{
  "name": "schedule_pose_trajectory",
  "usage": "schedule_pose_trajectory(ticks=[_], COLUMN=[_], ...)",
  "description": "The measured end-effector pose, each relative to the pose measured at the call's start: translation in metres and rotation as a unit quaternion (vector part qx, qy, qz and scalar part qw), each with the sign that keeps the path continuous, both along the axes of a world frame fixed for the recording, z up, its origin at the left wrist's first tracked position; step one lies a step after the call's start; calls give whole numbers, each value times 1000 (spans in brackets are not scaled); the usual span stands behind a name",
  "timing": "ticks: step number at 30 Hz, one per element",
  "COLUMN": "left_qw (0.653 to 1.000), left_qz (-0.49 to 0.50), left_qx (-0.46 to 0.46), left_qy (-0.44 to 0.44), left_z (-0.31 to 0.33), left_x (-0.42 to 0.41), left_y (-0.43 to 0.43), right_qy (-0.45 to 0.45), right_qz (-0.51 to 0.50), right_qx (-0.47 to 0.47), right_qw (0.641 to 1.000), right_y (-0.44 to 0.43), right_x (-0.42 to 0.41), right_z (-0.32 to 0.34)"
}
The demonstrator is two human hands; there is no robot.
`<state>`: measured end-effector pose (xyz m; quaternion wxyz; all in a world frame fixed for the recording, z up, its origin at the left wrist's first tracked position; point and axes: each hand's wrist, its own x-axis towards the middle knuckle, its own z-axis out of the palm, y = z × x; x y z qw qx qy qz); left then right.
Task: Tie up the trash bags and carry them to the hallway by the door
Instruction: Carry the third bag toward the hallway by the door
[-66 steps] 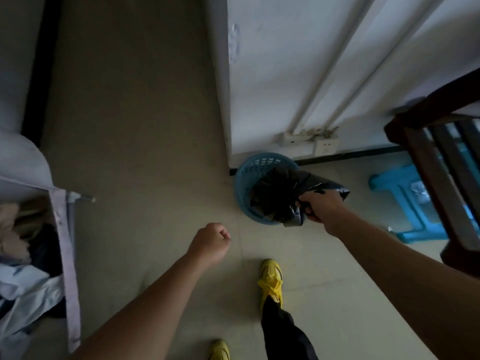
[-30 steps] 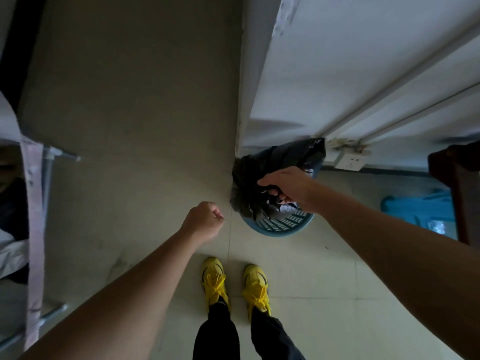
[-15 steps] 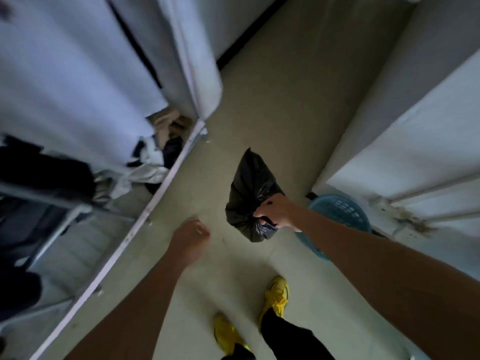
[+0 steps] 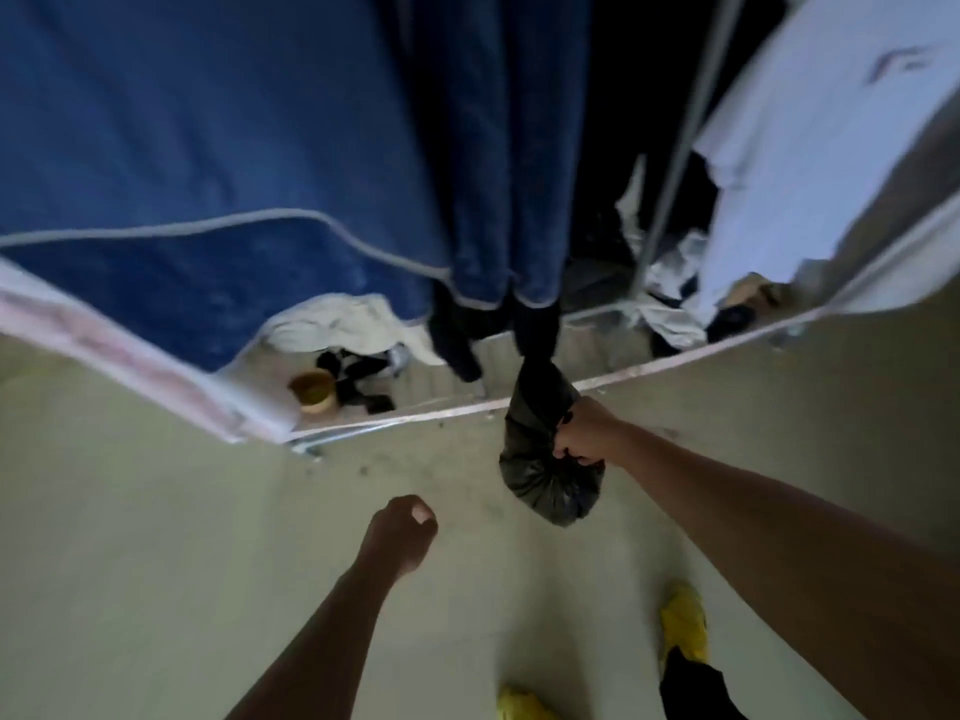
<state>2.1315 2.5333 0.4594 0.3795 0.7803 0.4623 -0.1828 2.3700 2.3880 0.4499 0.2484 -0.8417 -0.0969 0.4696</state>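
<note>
Beige floor (image 4: 156, 511) underfoot: my right hand (image 4: 584, 433) gripped the neck of the crumpled black plastic trash bag (image 4: 540, 459), left hand (image 4: 400, 532) clenched empty; best carried clear of the blue curtain (image 4: 208, 148).

I see a pale beige floor (image 4: 156, 511) across the lower half of the frame, with dark specks of dirt near the middle. In the upper left hangs a blue curtain (image 4: 208, 148) with a grey edge. Below it lie a crumpled white cloth (image 4: 343, 330) and a small brown bowl (image 4: 311, 392), behind a metal rail (image 4: 415, 420). In the upper right a white sheet (image 4: 810, 122) hangs beside a grey pole (image 4: 670, 163). The light here is dim.
</note>
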Motion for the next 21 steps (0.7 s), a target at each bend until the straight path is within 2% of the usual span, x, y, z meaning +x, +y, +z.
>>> schedule_pose_trajectory(ticks=[5, 9, 11, 14, 21], left_qw=[991, 974, 964, 948, 906], left_qz=[128, 222, 257, 314, 419], left_qx=[34, 53, 60, 56, 51], left_qy=[10, -8, -10, -1, 33], left_z=[33, 51, 56, 60, 78], left_x=[-159, -261, -303, -367, -493], left_y=[95, 154, 181, 230, 355], right_qy=[5, -6, -20, -64, -90], right_qz=[80, 200, 277, 400, 541], right_qx=[45, 92, 117, 151, 174], right_qw=[996, 975, 953, 902, 818], right_y=[147, 259, 308, 386, 570], right_x=[-119, -219, -269, -348, -493], right_z=[33, 52, 55, 51, 58])
